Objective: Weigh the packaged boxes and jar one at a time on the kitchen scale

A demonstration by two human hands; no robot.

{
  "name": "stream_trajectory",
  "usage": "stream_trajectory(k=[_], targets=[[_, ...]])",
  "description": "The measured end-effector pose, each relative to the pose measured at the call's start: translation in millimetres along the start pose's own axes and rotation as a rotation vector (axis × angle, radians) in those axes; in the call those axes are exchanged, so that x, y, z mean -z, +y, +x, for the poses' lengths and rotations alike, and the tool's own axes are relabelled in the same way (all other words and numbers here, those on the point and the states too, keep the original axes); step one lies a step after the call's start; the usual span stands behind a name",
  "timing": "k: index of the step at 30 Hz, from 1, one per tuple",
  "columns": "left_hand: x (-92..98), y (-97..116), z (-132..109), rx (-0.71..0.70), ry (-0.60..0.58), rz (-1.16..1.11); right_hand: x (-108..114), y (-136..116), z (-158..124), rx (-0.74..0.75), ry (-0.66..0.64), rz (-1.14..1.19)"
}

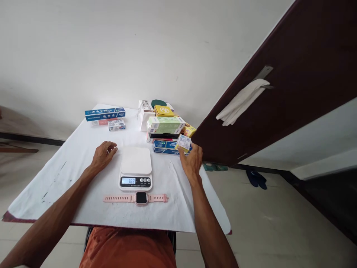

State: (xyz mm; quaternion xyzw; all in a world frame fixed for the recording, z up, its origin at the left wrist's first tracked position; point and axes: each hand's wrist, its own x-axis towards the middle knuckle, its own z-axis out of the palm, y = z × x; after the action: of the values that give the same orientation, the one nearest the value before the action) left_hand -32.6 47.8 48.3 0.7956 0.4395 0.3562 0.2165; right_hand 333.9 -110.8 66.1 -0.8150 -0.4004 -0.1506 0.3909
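Observation:
My right hand [192,160] grips a small white-and-yellow box [184,142] at the table's right side, just over the end of the blue boxes [165,147]. My left hand [103,155] is empty, its fingers loosely bent and apart, to the left of the kitchen scale [136,163]. The scale has a bare white platform, and its lit display [128,181] appears to read 363. In front of the scale lies a pink-strapped smartwatch [141,198], its strap stretched out flat and its screen dark.
Stacked at the right back are a pale green box [166,125], a yellow box [163,110] and a white carton [145,114]. A long blue box [105,113] and a small white box [116,125] stand back left. A white cloth [242,101] hangs on the door handle.

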Motion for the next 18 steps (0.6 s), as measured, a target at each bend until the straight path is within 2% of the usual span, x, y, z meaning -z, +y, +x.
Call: stream_trajectory(k=[2,3,7,9,13,18], targets=[[2.8,-2.3,4.6,0.010,0.024,0.009,7.5,-0.8,-11.8,0.031,0.022,0.017],[4.8,-2.8,8.8,0.021,0.040,0.018,10.7,-0.5,-19.1,0.051,-0.008,0.032],[14.3,0.1,41.3,0.084,0.091,0.145,15.5,1.6,-50.5,0.137,-0.328,0.051],[18.0,3.5,63.7,0.121,0.081,0.281,13.1,1.3,-62.5,0.173,-0.428,0.059],[15.1,6.1,101.7,0.183,-0.052,0.466,6.2,-1.3,-72.6,0.262,-0.448,0.060],[-8.0,-4.7,124.4,0.230,-0.143,0.481,2.3,0.5,-71.4,0.296,-0.412,0.048]])
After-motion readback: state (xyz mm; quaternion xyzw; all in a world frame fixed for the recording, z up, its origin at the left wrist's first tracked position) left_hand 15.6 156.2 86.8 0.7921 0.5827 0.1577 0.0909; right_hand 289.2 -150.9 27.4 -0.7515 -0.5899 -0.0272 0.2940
